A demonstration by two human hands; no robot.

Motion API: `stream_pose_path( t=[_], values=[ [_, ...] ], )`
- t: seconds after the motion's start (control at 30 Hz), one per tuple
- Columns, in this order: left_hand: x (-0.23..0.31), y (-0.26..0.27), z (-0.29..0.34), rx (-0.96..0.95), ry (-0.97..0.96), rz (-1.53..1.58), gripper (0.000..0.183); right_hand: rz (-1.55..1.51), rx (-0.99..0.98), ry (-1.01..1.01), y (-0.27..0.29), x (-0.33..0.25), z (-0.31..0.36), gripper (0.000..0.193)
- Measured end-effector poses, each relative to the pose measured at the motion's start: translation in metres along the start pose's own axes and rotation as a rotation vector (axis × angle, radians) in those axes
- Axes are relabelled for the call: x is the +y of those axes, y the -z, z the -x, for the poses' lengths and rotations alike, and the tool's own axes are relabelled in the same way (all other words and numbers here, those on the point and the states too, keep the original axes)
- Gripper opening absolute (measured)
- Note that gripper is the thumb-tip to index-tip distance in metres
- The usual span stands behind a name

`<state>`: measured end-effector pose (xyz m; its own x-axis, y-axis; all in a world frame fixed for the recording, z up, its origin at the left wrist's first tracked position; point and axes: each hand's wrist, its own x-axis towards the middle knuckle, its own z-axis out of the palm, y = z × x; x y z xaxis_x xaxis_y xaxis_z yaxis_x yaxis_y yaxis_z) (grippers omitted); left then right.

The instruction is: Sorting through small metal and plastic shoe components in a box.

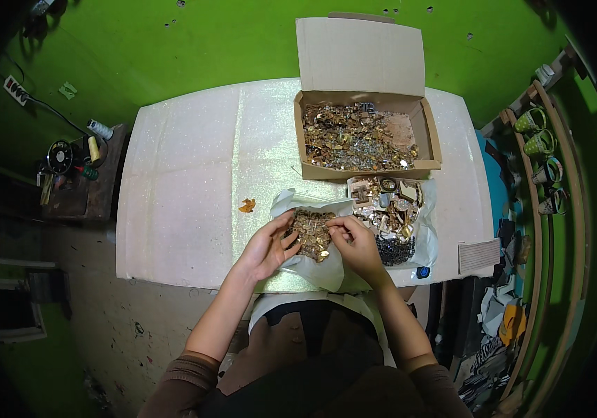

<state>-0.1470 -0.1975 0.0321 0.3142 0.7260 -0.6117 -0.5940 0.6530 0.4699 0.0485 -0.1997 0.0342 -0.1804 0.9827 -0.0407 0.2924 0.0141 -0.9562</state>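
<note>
Both hands are over a pile of small gold and brown metal-looking pieces (pixel 311 233) on a white crinkled sheet (pixel 323 273) near the table's front edge. My left hand (pixel 268 247) lies at the pile's left side, palm turned inward, fingers apart and loosely bent; nothing shows in its grasp. At the right side, my right hand (pixel 354 244) has thumb and forefinger pinched together over the pieces. What sits in that pinch, if anything, is too small to tell. To the right, a second white sheet (pixel 425 226) carries mixed buckle-like pieces (pixel 385 205) and dark beads (pixel 396 249).
An open cardboard box (pixel 359 59) full of similar small pieces stands behind, lid raised. An orange-brown scrap (pixel 247 205) lies left on the whitish tabletop (pixel 180 209). Right are a ribbed grey piece (pixel 479 256), a small blue-black object (pixel 423 272) and a wooden rack (pixel 539 167) with sandals.
</note>
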Motion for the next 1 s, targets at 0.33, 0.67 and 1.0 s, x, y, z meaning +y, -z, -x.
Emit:
stream_pose_path(
  t=[0.33, 0.67, 1.0],
  values=[
    [0.002, 0.013, 0.002, -0.11, -0.344, -1.162, 0.035, 0.296, -0.182, 0.275, -0.014, 0.009, 0.0, 0.018],
    [-0.008, 0.01, 0.012, -0.197, -0.19, -1.754, 0.031, 0.46, -0.508, 0.276, -0.029, 0.014, 0.018, 0.022],
    [-0.014, 0.014, 0.023, -0.349, -0.308, -1.87, 0.038, 0.593, -0.682, 0.046, -0.026, 0.016, 0.028, 0.018]
  ],
)
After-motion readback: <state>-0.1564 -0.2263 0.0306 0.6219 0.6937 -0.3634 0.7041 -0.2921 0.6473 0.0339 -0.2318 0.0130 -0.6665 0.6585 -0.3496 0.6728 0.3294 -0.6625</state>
